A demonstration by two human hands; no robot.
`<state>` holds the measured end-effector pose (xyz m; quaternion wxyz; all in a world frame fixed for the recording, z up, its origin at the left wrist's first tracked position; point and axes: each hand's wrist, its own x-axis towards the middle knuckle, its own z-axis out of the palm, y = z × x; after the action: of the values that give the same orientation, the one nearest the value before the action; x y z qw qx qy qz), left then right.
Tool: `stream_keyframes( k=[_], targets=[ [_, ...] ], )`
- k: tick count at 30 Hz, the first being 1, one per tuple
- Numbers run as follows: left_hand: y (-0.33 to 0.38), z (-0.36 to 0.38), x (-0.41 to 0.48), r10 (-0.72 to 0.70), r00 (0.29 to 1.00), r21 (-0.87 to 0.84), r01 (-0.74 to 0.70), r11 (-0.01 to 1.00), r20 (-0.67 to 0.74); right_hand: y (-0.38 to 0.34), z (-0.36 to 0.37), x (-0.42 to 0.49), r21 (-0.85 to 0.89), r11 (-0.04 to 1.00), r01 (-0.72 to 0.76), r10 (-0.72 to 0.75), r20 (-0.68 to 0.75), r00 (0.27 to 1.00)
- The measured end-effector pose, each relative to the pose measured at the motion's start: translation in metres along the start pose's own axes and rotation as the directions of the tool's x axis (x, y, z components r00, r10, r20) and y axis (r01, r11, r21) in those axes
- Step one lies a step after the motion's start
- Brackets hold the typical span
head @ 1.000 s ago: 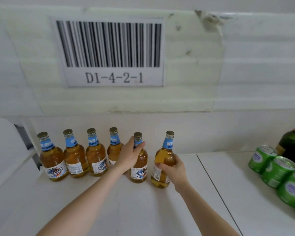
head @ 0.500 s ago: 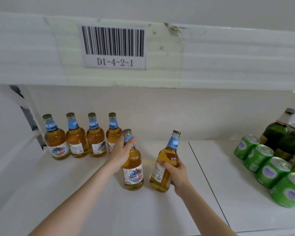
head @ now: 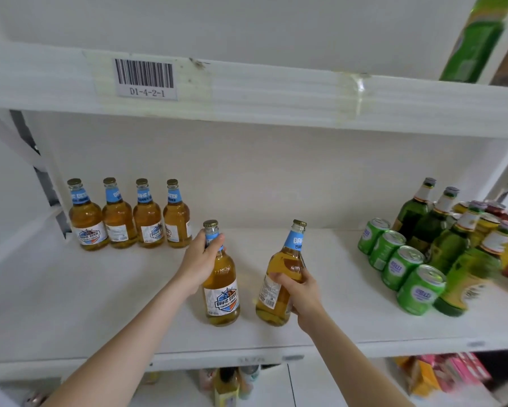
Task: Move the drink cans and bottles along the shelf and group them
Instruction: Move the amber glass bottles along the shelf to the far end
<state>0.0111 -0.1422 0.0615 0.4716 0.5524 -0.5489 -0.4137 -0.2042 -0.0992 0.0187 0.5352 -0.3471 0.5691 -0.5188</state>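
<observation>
Both held bottles have come forward off the back row toward the front edge since half a second ago, and my view has pulled back with them.

Big picture first: the white shelf (head: 100,304) runs wide. The row of four amber bottles (head: 129,215) stands at the back left. Well apart on the right, the green cans (head: 399,259) sit packed in front of the green bottles (head: 417,212).

Between those groups, near the front, are my two. The left bottle (head: 222,289) is upright. The right bottle (head: 279,286) is just beside it and tilted, cap leaning right. I can't tell whether its base is off the shelf.

The left hand (head: 200,265) has its fingers (head: 217,240) curled round the neck and shoulder. The right hand (head: 301,292) has its fingers (head: 276,276) wrapped round the belly, over the back label.

Handling, as I judge it: full glass, so heavy for its size, rigid, smooth and probably slippery. It could chip or break if knocked against its neighbour. The neck hold steers nicely but lets the weight swing, and the belly hold looks surer to me. I'd set each down flat, base first, keeping a gap between the two until they're placed.
</observation>
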Motion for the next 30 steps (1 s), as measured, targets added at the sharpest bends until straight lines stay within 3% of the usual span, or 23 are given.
stream_keyframes(
  k=[14,30],
  targets=[
    [0.027,0.121,-0.09,0.02,0.997,0.052,-0.025,0.998,0.08,-0.008,-0.134,-0.082,-0.087,0.995,0.049,-0.057,-0.092,0.994],
    [0.056,0.215,0.01,0.115,0.987,0.084,-0.125,0.989,0.114,-0.039,-0.19,0.036,-0.015,0.996,0.085,-0.086,-0.164,0.983]
  ],
)
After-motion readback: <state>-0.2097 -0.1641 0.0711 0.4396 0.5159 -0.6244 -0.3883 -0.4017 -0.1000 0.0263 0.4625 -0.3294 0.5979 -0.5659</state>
